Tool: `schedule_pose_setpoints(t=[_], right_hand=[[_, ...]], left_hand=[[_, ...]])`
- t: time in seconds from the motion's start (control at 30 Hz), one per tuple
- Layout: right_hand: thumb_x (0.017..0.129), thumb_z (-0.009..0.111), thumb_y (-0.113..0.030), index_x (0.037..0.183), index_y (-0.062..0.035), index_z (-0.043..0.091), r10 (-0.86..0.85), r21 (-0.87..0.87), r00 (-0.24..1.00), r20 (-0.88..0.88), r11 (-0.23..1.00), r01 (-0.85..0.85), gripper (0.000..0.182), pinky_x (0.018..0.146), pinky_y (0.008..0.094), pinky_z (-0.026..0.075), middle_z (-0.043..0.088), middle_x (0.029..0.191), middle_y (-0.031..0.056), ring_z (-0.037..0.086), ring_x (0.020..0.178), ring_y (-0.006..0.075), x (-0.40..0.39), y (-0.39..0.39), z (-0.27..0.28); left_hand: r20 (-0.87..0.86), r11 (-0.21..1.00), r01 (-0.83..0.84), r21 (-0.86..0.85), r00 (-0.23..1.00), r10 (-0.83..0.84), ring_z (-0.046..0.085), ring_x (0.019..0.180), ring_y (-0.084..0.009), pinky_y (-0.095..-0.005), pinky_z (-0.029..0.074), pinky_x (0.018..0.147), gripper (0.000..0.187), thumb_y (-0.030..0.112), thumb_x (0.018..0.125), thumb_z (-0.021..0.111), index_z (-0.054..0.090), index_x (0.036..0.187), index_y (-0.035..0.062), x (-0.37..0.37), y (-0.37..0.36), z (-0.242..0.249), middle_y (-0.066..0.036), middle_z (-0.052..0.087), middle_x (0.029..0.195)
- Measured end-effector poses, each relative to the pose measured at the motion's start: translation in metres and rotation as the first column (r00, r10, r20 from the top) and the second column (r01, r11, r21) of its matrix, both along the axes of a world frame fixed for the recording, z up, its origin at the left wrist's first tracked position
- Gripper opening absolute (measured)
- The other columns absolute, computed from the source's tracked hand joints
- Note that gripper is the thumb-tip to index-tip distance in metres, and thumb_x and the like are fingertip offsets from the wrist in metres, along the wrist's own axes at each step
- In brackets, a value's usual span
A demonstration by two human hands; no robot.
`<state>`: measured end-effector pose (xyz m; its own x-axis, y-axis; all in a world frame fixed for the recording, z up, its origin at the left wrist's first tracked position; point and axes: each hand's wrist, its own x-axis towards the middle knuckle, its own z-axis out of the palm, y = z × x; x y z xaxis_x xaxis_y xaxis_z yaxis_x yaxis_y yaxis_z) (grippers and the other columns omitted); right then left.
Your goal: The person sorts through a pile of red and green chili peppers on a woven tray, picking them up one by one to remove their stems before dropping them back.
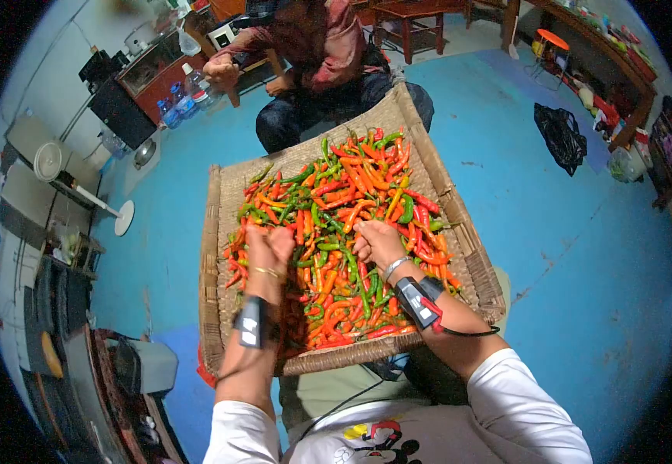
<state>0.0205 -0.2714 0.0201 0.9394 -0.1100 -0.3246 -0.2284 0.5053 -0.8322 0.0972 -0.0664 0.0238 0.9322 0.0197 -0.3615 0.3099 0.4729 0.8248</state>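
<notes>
A woven tray (210, 255) full of red, orange and green chili peppers (336, 263) rests over my lap. My left hand (269, 246) is over the left part of the pile, fingers curled in and slightly blurred; whatever is in it is hidden. Over the middle of the heap, my right hand (378, 241) is closed in a pinch, with an orange chili pepper (355, 216) at its fingertips. A bracelet and a strapped-on black device show on each of my forearms.
Opposite me a person (313, 54) sits at the tray's far edge, one hand raised. A white fan (50, 162) and water bottles (189, 93) stand at left. A black plastic bag (560, 139) lies on the blue floor (568, 271), near an orange stool (552, 40).
</notes>
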Motion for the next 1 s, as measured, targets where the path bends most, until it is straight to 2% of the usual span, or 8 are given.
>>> schedule_pose_setpoints(t=[0.03,0.1,0.17,0.23,0.3,0.67,0.9,1.0], right_hand=[[0.081,0.048,-0.024,0.084,-0.0017,0.051,-0.006,0.007,1.000,0.003,1.000,0.006,0.022,0.037,0.0209,0.034,0.049,0.053,0.0021,0.043,0.040,0.0082,0.000,0.000,-0.001],[0.081,0.048,-0.023,0.084,-0.0018,0.051,-0.015,0.001,1.000,0.015,1.000,0.015,0.022,0.037,0.0211,0.033,0.049,0.054,0.0020,0.043,0.040,0.0081,0.001,0.002,-0.004],[0.081,0.048,-0.023,0.084,-0.0019,0.051,-0.018,-0.007,1.000,0.023,1.000,0.018,0.022,0.037,0.0212,0.033,0.049,0.054,0.0020,0.043,0.040,0.0081,-0.001,0.002,-0.007],[0.080,0.048,-0.022,0.083,-0.0018,0.052,0.021,-0.011,1.000,-0.011,1.000,-0.021,0.021,0.037,0.0219,0.034,0.049,0.054,0.0019,0.043,0.041,0.0080,0.001,0.000,-0.006],[0.080,0.048,-0.021,0.082,-0.0014,0.052,0.045,-0.120,0.999,-0.002,0.992,-0.045,0.020,0.036,0.0223,0.034,0.050,0.054,0.0020,0.043,0.040,0.0081,0.002,0.000,-0.011],[0.080,0.048,-0.020,0.081,-0.0028,0.053,0.115,-0.226,0.992,-0.045,0.966,-0.122,0.018,0.037,0.0216,0.035,0.051,0.055,0.0020,0.045,0.042,0.0084,0.000,0.003,-0.009],[0.079,0.048,-0.021,0.079,-0.0040,0.052,0.102,-0.217,0.992,-0.069,0.969,-0.115,0.018,0.038,0.0218,0.036,0.050,0.055,0.0011,0.044,0.042,0.0083,0.002,0.003,-0.014],[0.078,0.049,-0.021,0.078,-0.0035,0.052,0.122,-0.202,0.991,-0.060,0.971,-0.131,0.018,0.038,0.0224,0.036,0.050,0.055,0.0021,0.045,0.043,0.0092,0.001,0.004,-0.021]], left_hand=[[0.029,0.980,0.171,0.105,0.984,-0.175,0.055,0.059,-0.0166,-0.0241,0.046,0.049,0.043,0.042,0.083,0.037,0.049,0.078,0.0009,-0.012,-0.006,-0.016,-0.010,0.056,0.067],[0.118,0.733,0.374,0.568,0.845,-0.522,0.056,0.060,-0.0175,-0.0274,0.047,0.055,0.031,0.031,0.081,0.044,0.055,0.077,0.0023,-0.047,-0.044,-0.021,-0.010,0.058,0.069],[0.229,0.472,0.185,0.862,0.689,-0.688,0.056,0.064,-0.0238,-0.0320,0.045,0.063,0.021,0.022,0.076,0.050,0.057,0.085,0.0046,-0.078,-0.065,-0.031,-0.012,0.058,0.073],[0.060,0.227,0.227,0.947,0.571,-0.819,0.055,0.073,-0.0297,-0.0345,0.043,0.069,0.026,0.021,0.072,0.056,0.056,0.092,0.0037,-0.092,-0.075,-0.031,-0.015,0.057,0.079],[0.099,0.197,0.140,0.970,0.515,-0.851,0.051,0.084,-0.0315,-0.0351,0.041,0.073,0.031,0.023,0.069,0.059,0.055,0.092,0.0029,-0.098,-0.078,-0.025,-0.017,0.054,0.090],[0.003,0.032,0.050,0.998,0.488,-0.873,0.051,0.081,-0.0312,-0.0368,0.041,0.069,0.029,0.023,0.065,0.062,0.054,0.083,0.0021,-0.094,-0.077,-0.034,-0.016,0.052,0.087],[0.140,0.230,0.145,0.962,0.461,-0.876,0.053,0.071,-0.0311,-0.0369,0.042,0.063,0.028,0.023,0.063,0.064,0.053,0.079,0.0030,-0.093,-0.078,-0.035,-0.015,0.054,0.071],[-0.016,0.050,0.131,0.990,0.463,-0.886,0.052,0.070,-0.0317,-0.0381,0.040,0.058,0.030,0.025,0.061,0.066,0.051,0.076,0.0051,-0.095,-0.079,-0.032,-0.016,0.053,0.071]])
